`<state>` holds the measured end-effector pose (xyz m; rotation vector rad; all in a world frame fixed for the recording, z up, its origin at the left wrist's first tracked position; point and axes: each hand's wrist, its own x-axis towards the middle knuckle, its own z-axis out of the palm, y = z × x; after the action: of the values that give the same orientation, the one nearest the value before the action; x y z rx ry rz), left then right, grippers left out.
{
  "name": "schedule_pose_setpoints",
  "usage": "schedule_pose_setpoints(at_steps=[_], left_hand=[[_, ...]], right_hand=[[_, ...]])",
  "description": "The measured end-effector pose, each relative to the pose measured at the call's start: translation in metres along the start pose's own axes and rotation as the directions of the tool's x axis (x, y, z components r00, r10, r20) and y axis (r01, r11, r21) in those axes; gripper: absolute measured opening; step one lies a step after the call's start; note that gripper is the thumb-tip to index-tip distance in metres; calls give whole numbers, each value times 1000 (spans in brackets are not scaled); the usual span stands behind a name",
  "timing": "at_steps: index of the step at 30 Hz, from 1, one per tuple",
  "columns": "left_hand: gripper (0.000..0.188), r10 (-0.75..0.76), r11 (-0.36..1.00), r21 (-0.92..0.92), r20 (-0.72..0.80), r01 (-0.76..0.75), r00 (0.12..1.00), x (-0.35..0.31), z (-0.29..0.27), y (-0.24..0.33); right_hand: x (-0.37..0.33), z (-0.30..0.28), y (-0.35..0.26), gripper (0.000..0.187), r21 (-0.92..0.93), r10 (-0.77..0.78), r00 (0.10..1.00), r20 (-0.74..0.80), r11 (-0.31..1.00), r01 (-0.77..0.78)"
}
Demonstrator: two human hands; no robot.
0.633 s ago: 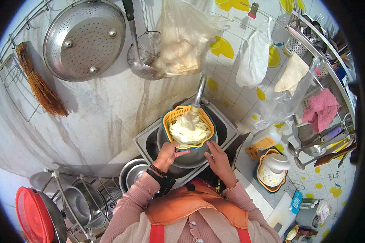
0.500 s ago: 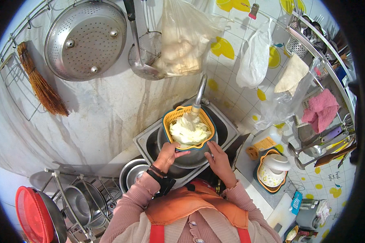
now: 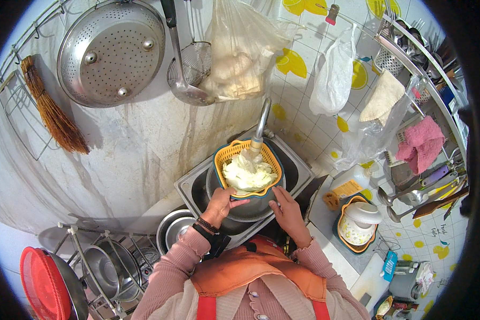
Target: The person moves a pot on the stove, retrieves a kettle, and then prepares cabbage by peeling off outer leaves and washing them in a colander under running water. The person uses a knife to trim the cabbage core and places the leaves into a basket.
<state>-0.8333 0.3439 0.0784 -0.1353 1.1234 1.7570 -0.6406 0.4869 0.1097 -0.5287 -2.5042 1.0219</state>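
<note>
A yellow drain basket (image 3: 230, 151), nested in a dark blue-rimmed basin, holds torn pale cabbage leaves (image 3: 246, 173). It sits above a wide metal bowl (image 3: 249, 209) at the sink, under the faucet (image 3: 262, 124), where water seems to run onto the leaves. My left hand (image 3: 222, 207) grips the basket's near left corner, thumb at the rim and fingers beneath. At the near right corner, my right hand (image 3: 289, 212) rests its outstretched fingers against the side, thumb apart. The lower parts of the basin are hidden from view.
The metal sink (image 3: 182, 188) surrounds the bowl. Steel bowls (image 3: 176, 226) stand just left. On the right counter are a bottle (image 3: 352, 181) and a basket with a white patterned container (image 3: 357, 226). A colander (image 3: 112, 53), ladle (image 3: 189, 93) and plastic bag (image 3: 240, 58) hang on the wall.
Both hands and the basket keep almost the same place. The whole view has shifted very slightly.
</note>
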Motion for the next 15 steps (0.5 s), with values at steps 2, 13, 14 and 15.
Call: schedule_pose_setpoints(at_steps=[2,13,14,15], left_hand=[[42,-5,1000,-3,1,5,1000,1,-1,0],[43,0,1000,4,-11,0,1000,2,-2,-1],[43,-3,1000,3,-11,3,1000,2,-3,-1],[43,-6,1000,3,-11,6,1000,2,-3,0]], right_hand=[[0,0,0,45,-8,-3,1000,-5,1000,3],[2,2,1,44,-8,21,1000,4,1000,-21],[2,2,1,44,-16,10,1000,10,1000,-10],[2,2,2,44,-23,-1,1000,16,1000,2]])
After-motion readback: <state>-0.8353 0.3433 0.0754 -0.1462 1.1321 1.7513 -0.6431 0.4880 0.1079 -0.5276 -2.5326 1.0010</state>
